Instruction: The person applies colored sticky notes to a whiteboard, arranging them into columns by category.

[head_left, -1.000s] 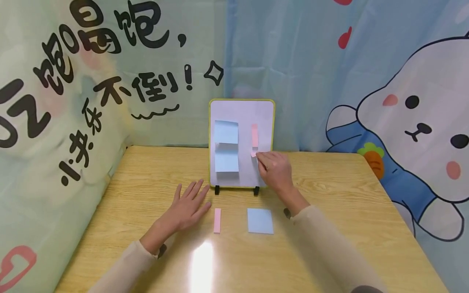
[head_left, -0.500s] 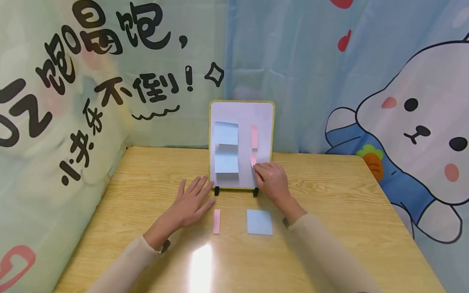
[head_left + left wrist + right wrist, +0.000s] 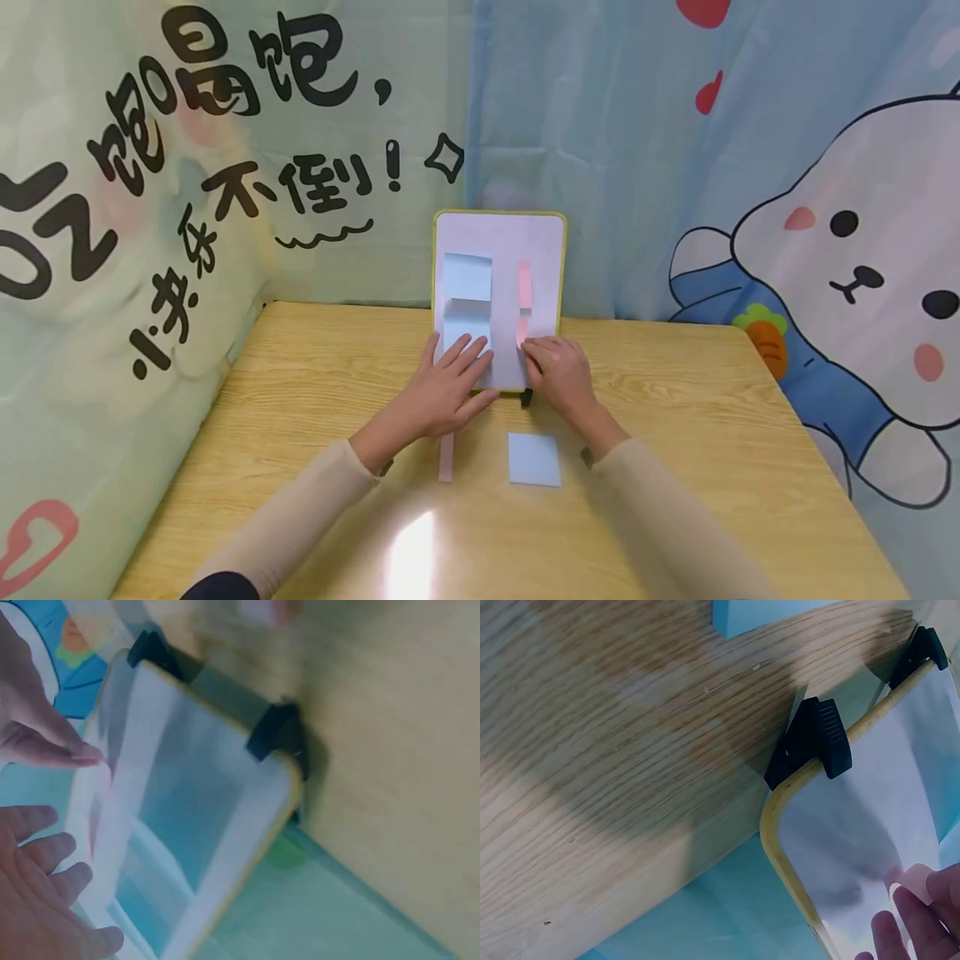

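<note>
A small white board (image 3: 504, 237) with a yellow rim stands upright on the table. Two blue sticky notes, an upper one (image 3: 468, 277) and a lower one (image 3: 467, 320), are on its left side. On its right is an upper pink sticky strip (image 3: 524, 285). Below that, my right hand (image 3: 562, 375) pinches the end of a lower pink sticky strip (image 3: 522, 331) between thumb and fingers. My left hand (image 3: 442, 390), fingers spread, is in front of the board's lower left and partly hides the lower blue note. Whether it touches the board, I cannot tell.
Nearer on the wooden table (image 3: 637, 358) lie a pink strip pad (image 3: 446, 468), partly covered by my left hand, and a blue sticky note pad (image 3: 534, 460). Black feet (image 3: 810, 742) hold the board. A printed curtain (image 3: 600, 167) hangs behind.
My left hand has moved right and up, from beside the board to in front of it. My right hand has slid slightly down with the lower pink strip, more of which shows now.
</note>
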`<state>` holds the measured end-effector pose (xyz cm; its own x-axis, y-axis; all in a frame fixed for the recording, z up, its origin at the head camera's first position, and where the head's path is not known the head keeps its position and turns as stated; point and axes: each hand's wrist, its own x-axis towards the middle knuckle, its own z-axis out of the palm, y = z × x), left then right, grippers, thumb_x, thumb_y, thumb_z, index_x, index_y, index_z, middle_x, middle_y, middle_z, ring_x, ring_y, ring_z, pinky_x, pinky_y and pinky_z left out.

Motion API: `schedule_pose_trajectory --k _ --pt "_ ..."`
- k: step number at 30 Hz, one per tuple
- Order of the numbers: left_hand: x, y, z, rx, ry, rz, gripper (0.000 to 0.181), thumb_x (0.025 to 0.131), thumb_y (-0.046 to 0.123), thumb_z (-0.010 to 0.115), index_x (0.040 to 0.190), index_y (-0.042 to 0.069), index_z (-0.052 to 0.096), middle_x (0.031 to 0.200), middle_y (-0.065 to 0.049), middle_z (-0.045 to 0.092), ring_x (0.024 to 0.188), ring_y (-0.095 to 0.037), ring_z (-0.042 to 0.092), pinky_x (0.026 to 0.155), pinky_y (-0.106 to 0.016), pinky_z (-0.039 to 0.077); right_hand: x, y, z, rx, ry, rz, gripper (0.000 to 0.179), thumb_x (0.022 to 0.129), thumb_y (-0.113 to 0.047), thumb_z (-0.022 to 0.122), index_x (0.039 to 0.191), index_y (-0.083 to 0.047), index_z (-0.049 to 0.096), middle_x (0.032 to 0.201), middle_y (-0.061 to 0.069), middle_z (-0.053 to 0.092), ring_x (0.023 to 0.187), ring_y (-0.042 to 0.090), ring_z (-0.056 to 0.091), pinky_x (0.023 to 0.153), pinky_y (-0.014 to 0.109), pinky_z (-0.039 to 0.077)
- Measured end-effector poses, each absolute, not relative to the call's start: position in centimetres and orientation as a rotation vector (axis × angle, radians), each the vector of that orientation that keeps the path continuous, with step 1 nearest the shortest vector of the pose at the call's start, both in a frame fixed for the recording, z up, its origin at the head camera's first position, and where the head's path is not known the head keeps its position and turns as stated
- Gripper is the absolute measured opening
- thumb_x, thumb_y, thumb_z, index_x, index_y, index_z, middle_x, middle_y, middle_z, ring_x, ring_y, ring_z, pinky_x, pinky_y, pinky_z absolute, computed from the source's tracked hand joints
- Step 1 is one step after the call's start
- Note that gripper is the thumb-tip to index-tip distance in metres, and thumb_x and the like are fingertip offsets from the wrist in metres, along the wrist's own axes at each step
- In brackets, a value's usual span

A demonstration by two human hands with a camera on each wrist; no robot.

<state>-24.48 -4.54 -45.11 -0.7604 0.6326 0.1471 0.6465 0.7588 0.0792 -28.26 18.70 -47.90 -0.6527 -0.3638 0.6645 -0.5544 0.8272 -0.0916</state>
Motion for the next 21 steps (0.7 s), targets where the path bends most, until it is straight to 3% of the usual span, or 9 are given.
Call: schedule_pose_trajectory --k 13,21 --pt "-27.9 0.2 -43.8 -1.145 -2.912 -0.005 0.069 0.103 0.060 0.015 0.158 0.019 0.026 0.166 0.000 0.018 0.155 -0.022 0.012 0.123 -0.054 0.000 -28.0 19.1 -48.3 0.683 -2.376 0.399 0.021 0.080 -0.003 0.075 0.101 0.000 0.077 0.099 0.012 0.077 0.096 0.032 0.070 0.086 0.051 0.053" --pt "-30.0 0.9 -44.1 -1.167 -2.868 0.157 0.069 0.103 0.060 0.019 0.158 0.017 0.024 0.166 0.001 0.020 0.154 -0.019 0.014 0.124 -0.051 0.000 -28.1 19.4 -48.2 0.710 -2.346 0.379 0.025 0.077 -0.003 0.077 0.102 -0.001 0.077 0.100 0.012 0.077 0.097 0.032 0.070 0.087 0.051 0.053"
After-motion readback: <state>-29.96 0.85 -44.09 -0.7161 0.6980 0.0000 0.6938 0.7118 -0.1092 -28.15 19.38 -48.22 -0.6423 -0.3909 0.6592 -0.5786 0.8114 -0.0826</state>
